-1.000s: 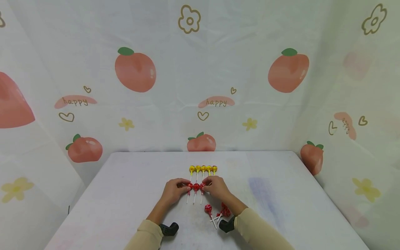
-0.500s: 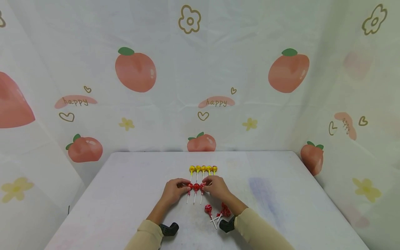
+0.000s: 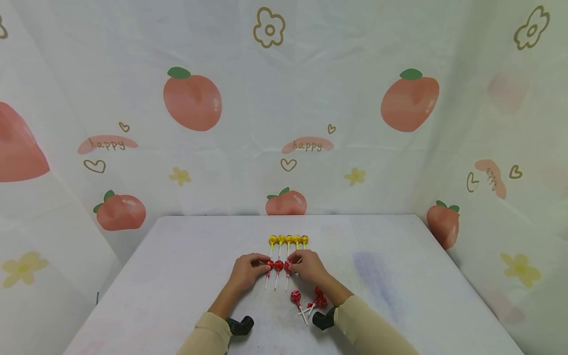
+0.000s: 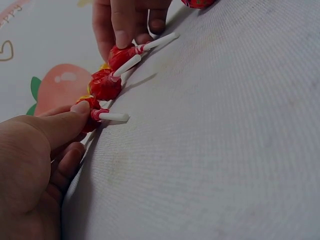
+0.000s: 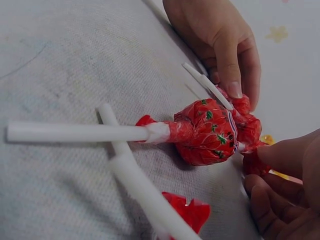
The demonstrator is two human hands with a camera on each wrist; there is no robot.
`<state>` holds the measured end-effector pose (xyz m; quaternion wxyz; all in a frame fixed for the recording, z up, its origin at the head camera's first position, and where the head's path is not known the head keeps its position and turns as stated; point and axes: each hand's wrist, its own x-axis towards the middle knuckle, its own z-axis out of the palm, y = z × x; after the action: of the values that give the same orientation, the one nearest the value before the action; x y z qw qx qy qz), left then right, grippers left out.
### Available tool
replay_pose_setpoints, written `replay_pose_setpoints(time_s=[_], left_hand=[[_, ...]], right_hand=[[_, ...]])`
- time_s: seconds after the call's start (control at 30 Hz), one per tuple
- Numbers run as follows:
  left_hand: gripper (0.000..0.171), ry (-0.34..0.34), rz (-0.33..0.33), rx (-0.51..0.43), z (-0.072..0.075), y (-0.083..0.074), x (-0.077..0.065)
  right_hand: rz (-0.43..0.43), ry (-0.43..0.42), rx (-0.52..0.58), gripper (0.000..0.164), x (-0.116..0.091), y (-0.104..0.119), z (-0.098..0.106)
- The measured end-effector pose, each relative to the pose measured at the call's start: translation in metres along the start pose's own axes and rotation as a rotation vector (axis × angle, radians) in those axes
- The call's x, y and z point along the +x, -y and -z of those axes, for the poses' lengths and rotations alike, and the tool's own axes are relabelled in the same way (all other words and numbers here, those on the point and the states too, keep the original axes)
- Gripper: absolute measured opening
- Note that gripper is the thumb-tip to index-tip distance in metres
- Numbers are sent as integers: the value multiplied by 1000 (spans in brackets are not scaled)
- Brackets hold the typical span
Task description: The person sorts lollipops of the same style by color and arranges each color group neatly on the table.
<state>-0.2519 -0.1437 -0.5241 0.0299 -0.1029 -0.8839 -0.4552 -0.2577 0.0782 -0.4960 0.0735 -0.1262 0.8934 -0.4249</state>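
Note:
Three red-wrapped lollipops lie side by side on the white table, sticks toward the person. My left hand (image 3: 245,272) pinches the head of the left red lollipop (image 4: 93,123) between thumb and fingers. At the other end, my right hand (image 3: 310,266) holds the right red lollipop (image 4: 120,58) the same way, thumb on its wrapper. Between the hands rests the middle red lollipop (image 3: 278,266), untouched. Just beyond them is a row of several yellow lollipops (image 3: 289,239), some of their sticks partly hidden behind the right hand.
Nearer the person, below the right forearm, a loose red lollipop (image 3: 296,296) lies with its stick crossing those of a small red lollipop pile (image 3: 319,299). The white table (image 3: 195,246) ends at a printed cloth backdrop (image 3: 248,108).
The right red lollipop and my right thumb have shifted very slightly to the right. My left hand and the other lollipops stay where they were.

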Motion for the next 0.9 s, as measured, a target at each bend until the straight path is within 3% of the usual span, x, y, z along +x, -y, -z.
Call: replay_pose_setpoints(time_s=[0.7,0.9], left_hand=[[20,2,11,-2,0,-1,-1],[21,2,16,2,0,-3,-1]], right_hand=[[-1,-13,27,21,-1,-2,0],[1,-49,31,26,-5,4,6]])
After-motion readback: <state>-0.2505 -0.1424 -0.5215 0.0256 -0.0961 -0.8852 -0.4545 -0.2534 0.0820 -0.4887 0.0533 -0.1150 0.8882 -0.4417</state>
